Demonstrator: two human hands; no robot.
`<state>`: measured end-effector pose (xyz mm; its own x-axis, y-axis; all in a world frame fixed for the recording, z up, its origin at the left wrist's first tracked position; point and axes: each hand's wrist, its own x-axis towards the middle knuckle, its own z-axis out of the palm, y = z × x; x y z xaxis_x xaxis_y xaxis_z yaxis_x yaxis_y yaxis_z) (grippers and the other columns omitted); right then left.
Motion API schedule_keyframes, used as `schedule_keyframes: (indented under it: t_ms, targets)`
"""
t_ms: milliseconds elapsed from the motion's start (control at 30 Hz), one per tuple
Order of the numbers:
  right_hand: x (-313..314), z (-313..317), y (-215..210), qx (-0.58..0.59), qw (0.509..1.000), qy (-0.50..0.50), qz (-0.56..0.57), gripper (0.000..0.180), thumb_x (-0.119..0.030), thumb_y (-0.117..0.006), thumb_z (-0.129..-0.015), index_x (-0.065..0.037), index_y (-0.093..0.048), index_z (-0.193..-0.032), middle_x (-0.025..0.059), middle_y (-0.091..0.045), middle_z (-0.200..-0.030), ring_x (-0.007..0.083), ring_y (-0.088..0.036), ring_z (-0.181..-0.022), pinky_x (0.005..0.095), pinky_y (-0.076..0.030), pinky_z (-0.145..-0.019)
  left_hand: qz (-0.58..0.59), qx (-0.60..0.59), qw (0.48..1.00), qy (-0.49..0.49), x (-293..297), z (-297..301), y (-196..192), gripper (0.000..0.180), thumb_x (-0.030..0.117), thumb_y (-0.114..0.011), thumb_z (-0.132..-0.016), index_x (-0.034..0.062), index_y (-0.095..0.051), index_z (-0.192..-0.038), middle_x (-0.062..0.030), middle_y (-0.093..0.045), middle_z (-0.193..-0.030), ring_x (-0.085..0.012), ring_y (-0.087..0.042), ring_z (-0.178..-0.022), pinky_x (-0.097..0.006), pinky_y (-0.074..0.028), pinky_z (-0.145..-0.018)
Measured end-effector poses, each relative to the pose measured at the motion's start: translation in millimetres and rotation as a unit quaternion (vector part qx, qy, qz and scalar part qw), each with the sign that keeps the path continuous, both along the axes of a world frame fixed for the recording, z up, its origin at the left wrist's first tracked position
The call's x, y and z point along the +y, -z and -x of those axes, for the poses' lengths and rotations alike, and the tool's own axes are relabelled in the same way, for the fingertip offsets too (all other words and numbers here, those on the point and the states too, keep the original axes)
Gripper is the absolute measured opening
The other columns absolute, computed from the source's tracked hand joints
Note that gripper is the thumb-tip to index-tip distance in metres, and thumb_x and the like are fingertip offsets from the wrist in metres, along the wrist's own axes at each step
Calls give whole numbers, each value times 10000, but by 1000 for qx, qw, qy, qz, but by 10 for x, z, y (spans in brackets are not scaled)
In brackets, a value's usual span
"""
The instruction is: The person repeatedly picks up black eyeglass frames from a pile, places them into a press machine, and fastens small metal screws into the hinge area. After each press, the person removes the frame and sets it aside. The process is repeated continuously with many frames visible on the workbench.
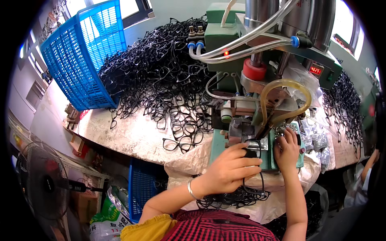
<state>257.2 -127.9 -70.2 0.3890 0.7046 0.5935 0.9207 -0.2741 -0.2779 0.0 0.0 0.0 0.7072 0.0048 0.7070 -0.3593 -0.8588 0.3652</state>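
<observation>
Black frame [252, 152] gripped, green press [241, 44], blue crate [80, 52]

The single head view looks steeply down, close over the green press machine [257, 120] and workbench [132, 136].

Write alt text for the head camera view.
A person's left hand presses a black eyeglass frame onto the bed of a green bench machine, while the right hand rests beside it. A large pile of black frames and a tilted blue basket lie behind on the worktable.
</observation>
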Motion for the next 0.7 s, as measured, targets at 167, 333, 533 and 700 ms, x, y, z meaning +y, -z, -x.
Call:
schedule_keyframes:
  t_ms: [167,333,533,700]
  targets:
    - [-147,-35,-56,26,997,71,-7,171,-110,-719,-807,-15,-673,-942,206,-628,-1254,432,-529,-1255,494,-431,-1042,-31,-34,971,-233,-225,661,-242,367,203,-766,-808,88,-709,-1152,-99,-706,-1213,-293,-629,-1084,-476,-435,-1032]
    - [-329,115,80,40,994,106,3,114,-83,-732,-808,-27,-695,-900,227,-614,-1257,417,-523,-1267,478,-436,-1031,65,-163,851,-496,150,1282,-572,141,2,-657,-864,5,-679,-1004,-149,-677,-1138,-276,-607,-1054,-371,-431,-981]
    - [-61,68,-85,42,991,87,-88,109,-43,-695,-835,-36,-747,-931,148,-728,-1075,335,-669,-1077,406,-513,-952,-39,37,860,-507,782,680,-150,121,145,-752,-854,80,-753,-957,-165,-658,-1273,-352,-556,-1176,-471,-407,-1015]
    - [-272,127,-71,293,933,102,-183,114,-38,-692,-905,-19,-744,-1005,83,-730,-987,162,-660,-865,273,-506,-795,-35,200,781,-591,1211,527,1203,231,278,-815,-745,115,-737,-889,-244,-594,-1337,-466,-520,-1160,-517,-394,-1027]
